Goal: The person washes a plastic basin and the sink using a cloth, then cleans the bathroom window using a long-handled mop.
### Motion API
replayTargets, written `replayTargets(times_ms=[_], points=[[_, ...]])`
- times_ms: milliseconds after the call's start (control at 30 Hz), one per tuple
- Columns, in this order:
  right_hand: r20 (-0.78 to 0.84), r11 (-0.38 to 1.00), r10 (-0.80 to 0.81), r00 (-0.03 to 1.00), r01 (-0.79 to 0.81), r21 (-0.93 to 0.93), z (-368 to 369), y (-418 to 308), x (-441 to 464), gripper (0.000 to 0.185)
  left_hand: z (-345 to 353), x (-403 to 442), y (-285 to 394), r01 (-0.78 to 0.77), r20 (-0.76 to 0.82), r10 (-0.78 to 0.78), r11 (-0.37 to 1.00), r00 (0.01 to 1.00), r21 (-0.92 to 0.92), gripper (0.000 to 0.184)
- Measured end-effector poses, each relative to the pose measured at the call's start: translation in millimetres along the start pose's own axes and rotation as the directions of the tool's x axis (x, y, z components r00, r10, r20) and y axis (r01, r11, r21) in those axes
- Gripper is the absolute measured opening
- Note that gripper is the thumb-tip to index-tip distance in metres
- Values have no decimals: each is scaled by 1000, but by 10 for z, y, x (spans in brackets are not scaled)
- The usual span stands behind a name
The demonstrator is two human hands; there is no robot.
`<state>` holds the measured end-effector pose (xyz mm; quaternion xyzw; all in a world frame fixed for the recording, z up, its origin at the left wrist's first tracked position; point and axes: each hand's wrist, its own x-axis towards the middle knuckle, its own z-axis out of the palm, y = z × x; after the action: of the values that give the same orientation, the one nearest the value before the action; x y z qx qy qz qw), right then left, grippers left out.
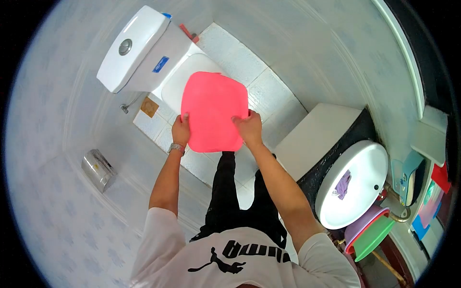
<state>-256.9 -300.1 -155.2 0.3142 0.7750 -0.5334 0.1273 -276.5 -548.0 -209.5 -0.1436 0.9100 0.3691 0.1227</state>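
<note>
A flat, bright pink piece (pixel 215 108) with rounded corners, looking like a mat, is held out in front of my body and hides part of the toilet lid and floor. My left hand (pixel 181 129), with a watch at the wrist, grips its left edge, thumb on top. On the right edge, my right hand (pixel 248 126) is closed round it, thumb on the upper face and fingers underneath. Behind the pink piece stands the white toilet (pixel 175 72), lid down, with a round flush button (pixel 125 46) on its tank.
To the right, a white washbasin (pixel 360 192) with a purple cloth (pixel 342 185) inside sits on a dark counter (pixel 343 144). Green (pixel 372 240) and purple basins (pixel 361 225) lean below it. A metal paper holder (pixel 98 170) is on the left wall. A floor drain (pixel 149 107) lies beside the toilet.
</note>
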Motion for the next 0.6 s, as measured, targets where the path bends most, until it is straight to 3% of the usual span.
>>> replayTargets(times_ms=[33, 67, 133, 200, 300, 333, 433, 467, 533, 600], points=[[-59, 980, -87, 994, 74, -185, -42, -101, -134, 55, 14, -75, -55, 22, -15, -25, 984, 1000, -176, 61], [-67, 982, -75, 995, 62, -179, -104, -238, -313, 55, 66, -153, -157, 19, -3, -20, 985, 1000, -169, 61], [-60, 967, -201, 978, 188, -170, -255, -586, -652, 69, 144, -239, -307, -22, -63, -22, 781, 998, -625, 61], [-62, 945, -275, 960, 258, -200, -370, -760, -923, 73, 68, -452, -150, 33, -36, -73, 765, 997, -643, 62], [-61, 900, -388, 920, 363, -240, -572, -950, -1221, 75, -7, -643, 74, 144, 79, -144, 524, 986, -840, 68], [-59, 882, -424, 904, 397, -255, -642, -977, -1308, 73, 2, -692, 158, 133, 71, -136, 528, 988, -839, 68], [-42, 817, -521, 853, 484, -314, -797, -983, -1598, 77, 37, -785, 257, 93, 60, -145, 235, 988, -968, 69], [-44, 815, -529, 848, 493, -306, -859, -978, -1707, 77, 65, -818, 174, 81, 48, -139, 239, 989, -968, 69], [-75, 754, -637, 767, 600, -268, -992, -986, -1848, 77, 66, -800, 209, 53, 49, -131, 29, 990, -998, 71], [-75, 761, -630, 773, 595, -259, -1134, -981, -2039, 78, -42, -939, 352, 48, 36, -156, 71, 987, -996, 72]])
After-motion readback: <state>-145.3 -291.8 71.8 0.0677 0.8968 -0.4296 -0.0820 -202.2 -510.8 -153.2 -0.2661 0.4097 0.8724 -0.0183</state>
